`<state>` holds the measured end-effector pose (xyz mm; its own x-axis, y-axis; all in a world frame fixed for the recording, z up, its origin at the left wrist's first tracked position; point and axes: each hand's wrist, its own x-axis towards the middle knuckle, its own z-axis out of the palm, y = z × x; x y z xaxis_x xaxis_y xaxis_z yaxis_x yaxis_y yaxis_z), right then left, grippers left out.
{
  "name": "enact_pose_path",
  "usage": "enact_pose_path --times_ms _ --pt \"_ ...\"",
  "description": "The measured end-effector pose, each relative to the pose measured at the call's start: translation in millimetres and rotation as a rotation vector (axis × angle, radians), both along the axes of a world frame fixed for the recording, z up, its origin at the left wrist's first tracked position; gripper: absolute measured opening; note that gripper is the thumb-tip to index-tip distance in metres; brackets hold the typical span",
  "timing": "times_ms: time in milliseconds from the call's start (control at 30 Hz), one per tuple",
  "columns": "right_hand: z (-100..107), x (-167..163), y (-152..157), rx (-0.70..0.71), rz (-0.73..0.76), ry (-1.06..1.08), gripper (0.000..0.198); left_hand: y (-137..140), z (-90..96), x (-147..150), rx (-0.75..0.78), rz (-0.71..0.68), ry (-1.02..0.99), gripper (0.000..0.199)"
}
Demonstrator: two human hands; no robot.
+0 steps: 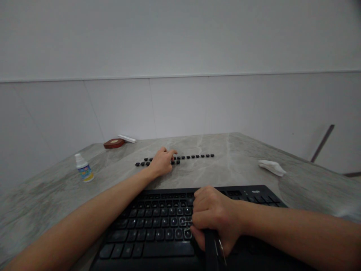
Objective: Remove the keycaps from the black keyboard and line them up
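My left hand (pixel 163 162) reaches out over two rows of small black keycaps (pixel 193 157) on the table. Its index finger is stretched out, its fingers look apart, and I see nothing held in them. The hand covers part of both rows. Below lies a black keyboard (pixel 166 249), with bare key positions along its upper rows and caps on the lower ones. Over the keyboard's right half, my right hand (pixel 213 212) is closed round a black tool with a shiny metal edge (pixel 211 250). Most of that tool is hidden by the fist and the bottom of the picture.
A white bottle with a blue and yellow label (pixel 85 171) stands at the left. At the back left are a reddish-brown case (pixel 113 143) and a flat white item (pixel 126 139). A crumpled white cloth or tissue (pixel 272 167) lies right. A pale wall (pixel 180 105) borders the table.
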<state>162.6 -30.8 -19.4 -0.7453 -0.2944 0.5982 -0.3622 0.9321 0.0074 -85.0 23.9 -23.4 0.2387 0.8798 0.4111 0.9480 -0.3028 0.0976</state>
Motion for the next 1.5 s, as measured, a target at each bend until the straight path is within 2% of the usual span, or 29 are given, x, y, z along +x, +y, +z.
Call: enact_pose_path --times_ms 200,533,833,1033,1333,1500 --pt "0.3 0.4 1.5 0.015 0.016 -0.053 0.022 0.0 0.1 0.3 -0.022 0.0 0.004 0.066" --pt "-0.6 0.1 1.4 -0.04 0.037 0.029 0.022 1.5 -1.4 -1.0 -0.034 -0.006 -0.031 0.067" --pt "-0.2 -0.3 0.4 -0.031 0.021 0.035 0.023 2.0 -1.4 -1.7 -0.007 0.008 -0.026 0.065" --pt "-0.7 0.4 1.2 0.014 -0.01 -0.04 0.024 0.6 0.1 0.7 -0.014 0.027 -0.022 0.065" --pt "0.4 -0.4 0.2 -0.055 0.039 0.06 0.023 1.4 -1.0 -0.2 -0.018 0.03 -0.016 0.063" --pt "-0.6 0.0 0.7 -0.014 0.011 0.001 0.022 -0.5 0.1 0.8 0.012 -0.031 -0.032 0.063"
